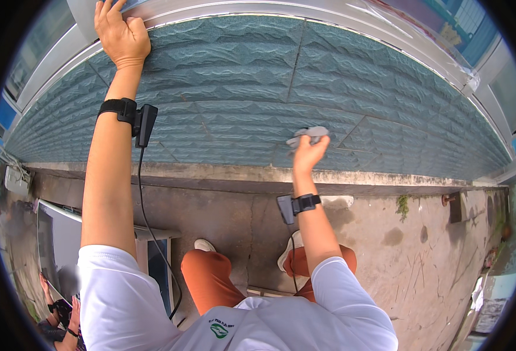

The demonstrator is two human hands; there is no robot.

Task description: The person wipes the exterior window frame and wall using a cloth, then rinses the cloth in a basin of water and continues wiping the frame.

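My left hand (pixel 122 37) reaches up and rests on the light metal frame (pixel 196 11) at the top of the wall, with its fingers against the edge of the picture. Below that frame runs a blue-green wall (pixel 236 74) faced with rough, stone-textured tiles. Low on these tiles, my right hand (pixel 310 151) holds a crumpled grey cloth (pixel 312 131) near the joints between tiles. Hand and cloth look slightly blurred. Each wrist carries a black strap with a small device, the left one (pixel 146 125) and the right one (pixel 285 209), both trailing cables.
A concrete ledge (pixel 222 170) runs along the wall's foot above cracked concrete ground (pixel 394 272). At lower left, another person's hands (pixel 74 311) are by a large framed panel (pixel 58 245). A short rusty pipe (pixel 448 200) sticks out at right. Windows line the upper rim.
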